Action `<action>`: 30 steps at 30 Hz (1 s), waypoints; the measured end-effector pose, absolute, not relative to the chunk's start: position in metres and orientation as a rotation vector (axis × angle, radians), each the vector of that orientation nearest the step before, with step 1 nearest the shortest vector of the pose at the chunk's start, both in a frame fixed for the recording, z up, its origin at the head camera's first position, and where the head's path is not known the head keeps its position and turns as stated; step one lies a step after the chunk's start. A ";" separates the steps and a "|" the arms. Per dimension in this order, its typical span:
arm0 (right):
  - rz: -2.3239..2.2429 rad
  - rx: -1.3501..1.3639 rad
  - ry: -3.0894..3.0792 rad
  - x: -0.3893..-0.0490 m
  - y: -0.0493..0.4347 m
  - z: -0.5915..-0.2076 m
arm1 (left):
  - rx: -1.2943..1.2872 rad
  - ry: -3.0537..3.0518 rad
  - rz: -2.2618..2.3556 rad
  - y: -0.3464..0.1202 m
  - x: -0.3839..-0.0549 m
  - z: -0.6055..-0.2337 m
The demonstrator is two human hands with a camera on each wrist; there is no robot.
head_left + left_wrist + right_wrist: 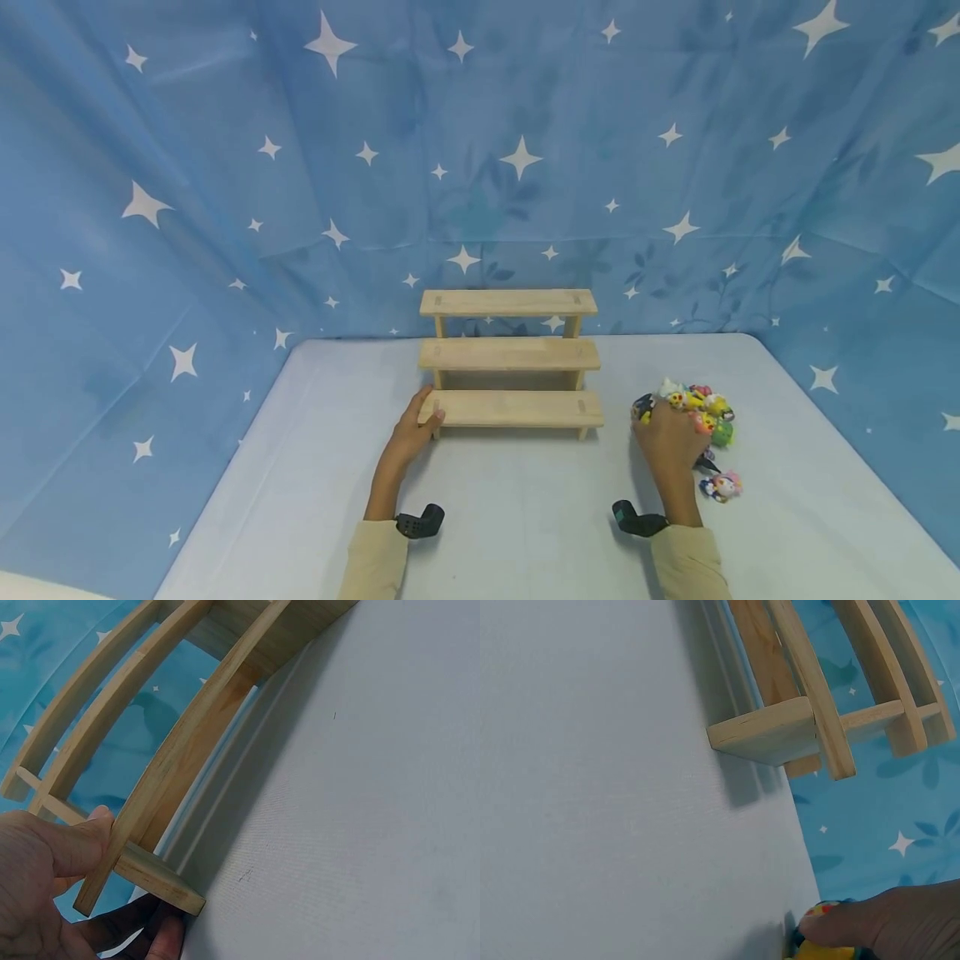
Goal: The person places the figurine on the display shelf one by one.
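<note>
A three-tier wooden display stand [510, 355] is upright at the back of the table. My left hand [411, 435] grips the left end of its lowest step; in the left wrist view the thumb [79, 844] lies on the plank and other fingers reach down by the end support. Over at the right, my right hand [670, 439] pinches a small toy figurine [642, 407], dark with yellow parts. The right wrist view shows the thumb over that figurine, with the rest of it mostly hidden. A heap of colourful figurines [697, 402] lies against this hand.
One pink-haired figurine [722, 486] lies apart, nearer the front, with a dark pointed piece [707, 462] beside the wrist. A white table [510, 517] carries everything. Blue star-patterned cloth [480, 167] hangs behind and along both sides.
</note>
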State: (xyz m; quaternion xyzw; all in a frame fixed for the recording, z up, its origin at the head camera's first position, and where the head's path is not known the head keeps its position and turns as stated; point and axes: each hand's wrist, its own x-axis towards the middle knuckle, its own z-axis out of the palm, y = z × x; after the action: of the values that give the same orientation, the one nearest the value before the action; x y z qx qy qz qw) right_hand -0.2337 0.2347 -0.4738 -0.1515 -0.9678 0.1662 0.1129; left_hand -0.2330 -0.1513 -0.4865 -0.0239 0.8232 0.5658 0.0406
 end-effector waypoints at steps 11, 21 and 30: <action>0.619 -0.389 -2.608 -0.232 0.229 -0.477 | -0.071 2.537 1.720 -0.151 -0.231 -0.486; 1.040 -0.374 -2.385 -0.226 0.223 -0.464 | -0.053 2.543 1.733 -0.151 -0.230 -0.488; 1.252 -0.365 -2.286 -0.226 0.216 -0.460 | -0.056 2.548 1.732 -0.151 -0.230 -0.488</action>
State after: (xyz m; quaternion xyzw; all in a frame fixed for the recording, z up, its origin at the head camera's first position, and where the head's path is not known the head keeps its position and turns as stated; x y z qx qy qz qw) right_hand -0.2263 0.2157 -0.4600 -0.1340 -0.8406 0.4603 0.2522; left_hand -0.2298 -0.1511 -0.4881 -0.0183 0.8266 0.5618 0.0300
